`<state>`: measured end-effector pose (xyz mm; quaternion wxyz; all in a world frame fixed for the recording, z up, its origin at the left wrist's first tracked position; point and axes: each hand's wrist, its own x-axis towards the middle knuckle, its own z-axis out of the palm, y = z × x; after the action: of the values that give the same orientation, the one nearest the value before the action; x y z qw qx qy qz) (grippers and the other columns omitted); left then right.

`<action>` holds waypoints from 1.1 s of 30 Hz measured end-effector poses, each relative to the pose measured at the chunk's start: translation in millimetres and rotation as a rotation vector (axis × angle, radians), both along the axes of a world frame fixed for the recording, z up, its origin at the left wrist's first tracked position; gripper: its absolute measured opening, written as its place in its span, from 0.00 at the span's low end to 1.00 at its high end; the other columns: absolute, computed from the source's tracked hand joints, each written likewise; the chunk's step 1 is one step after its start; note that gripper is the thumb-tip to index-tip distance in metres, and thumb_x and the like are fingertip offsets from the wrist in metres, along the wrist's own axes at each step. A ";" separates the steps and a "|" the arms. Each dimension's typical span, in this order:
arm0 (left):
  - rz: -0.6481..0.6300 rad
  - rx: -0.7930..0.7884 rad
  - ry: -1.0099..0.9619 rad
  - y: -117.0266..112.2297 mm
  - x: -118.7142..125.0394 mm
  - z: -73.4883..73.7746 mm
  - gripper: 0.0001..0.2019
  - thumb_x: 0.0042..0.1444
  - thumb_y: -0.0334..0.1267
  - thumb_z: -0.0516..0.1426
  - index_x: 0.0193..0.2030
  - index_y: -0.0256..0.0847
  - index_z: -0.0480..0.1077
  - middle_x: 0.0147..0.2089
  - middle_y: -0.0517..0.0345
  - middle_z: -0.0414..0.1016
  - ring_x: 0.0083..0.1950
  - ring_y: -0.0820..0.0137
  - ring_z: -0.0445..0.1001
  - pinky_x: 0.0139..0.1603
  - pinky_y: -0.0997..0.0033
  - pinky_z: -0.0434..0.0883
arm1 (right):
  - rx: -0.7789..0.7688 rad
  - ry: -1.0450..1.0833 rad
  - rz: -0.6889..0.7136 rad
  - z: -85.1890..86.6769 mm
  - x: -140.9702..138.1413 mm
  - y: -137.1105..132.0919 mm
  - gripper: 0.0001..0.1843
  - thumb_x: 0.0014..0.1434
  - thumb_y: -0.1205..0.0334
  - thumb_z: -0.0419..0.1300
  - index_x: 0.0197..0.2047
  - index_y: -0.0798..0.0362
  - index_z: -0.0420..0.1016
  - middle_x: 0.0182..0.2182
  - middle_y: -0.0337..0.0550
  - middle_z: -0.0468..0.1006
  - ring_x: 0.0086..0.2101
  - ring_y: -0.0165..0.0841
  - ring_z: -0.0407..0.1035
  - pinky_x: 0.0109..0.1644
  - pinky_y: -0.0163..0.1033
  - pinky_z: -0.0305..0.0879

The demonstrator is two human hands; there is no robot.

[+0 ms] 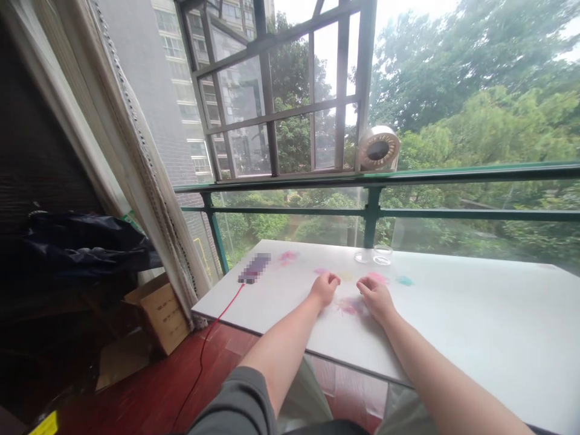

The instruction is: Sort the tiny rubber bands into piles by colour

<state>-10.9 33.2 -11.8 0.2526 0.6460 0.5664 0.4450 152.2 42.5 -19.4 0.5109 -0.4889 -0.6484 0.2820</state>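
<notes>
My left hand (325,289) is held just over the white table (471,320), its thumb and fingers closed in a pinch. Facing it a short gap away, my right hand (375,295) is pinched too. Whatever either hand holds is too small to make out. Between and below them lies a pink-red pile of tiny pieces (350,306). Beyond the fingertips are a yellow patch (347,275), a purple patch (321,272) and a pink patch (377,277). A teal patch (405,280) lies right of my right hand. The kind of these small pieces cannot be told.
Two clear round dishes (382,256) stand at the table's back edge. A blurred-out dark device (254,267) with a red cable (212,323) lies at the left, near another pink patch (287,258). Behind runs a green railing (290,211). A cardboard box (165,311) sits on the floor.
</notes>
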 end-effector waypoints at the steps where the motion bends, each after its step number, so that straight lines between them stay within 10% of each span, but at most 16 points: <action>1: -0.005 0.001 0.006 0.6 -0.1 -1.2 0.09 0.52 0.37 0.51 0.33 0.35 0.70 0.32 0.55 0.73 0.34 0.73 0.69 0.37 0.73 0.65 | 0.007 -0.008 0.006 -0.2 -0.4 0.0 0.11 0.45 0.55 0.53 0.24 0.55 0.67 0.19 0.37 0.67 0.23 0.30 0.60 0.30 0.36 0.56; 33: -0.120 0.089 0.139 0.3 -1.7 -3.5 0.08 0.51 0.39 0.53 0.33 0.37 0.70 0.33 0.57 0.73 0.36 0.71 0.70 0.40 0.72 0.66 | 0.062 -0.124 0.059 9.6 -8.9 -5.5 0.08 0.46 0.60 0.52 0.24 0.54 0.67 0.20 0.40 0.70 0.25 0.30 0.62 0.30 0.35 0.57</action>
<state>-12.6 33.5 -15.4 0.2101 0.7186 0.5226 0.4078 143.3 37.0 -9.8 0.4763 -0.4698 -0.7014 0.2459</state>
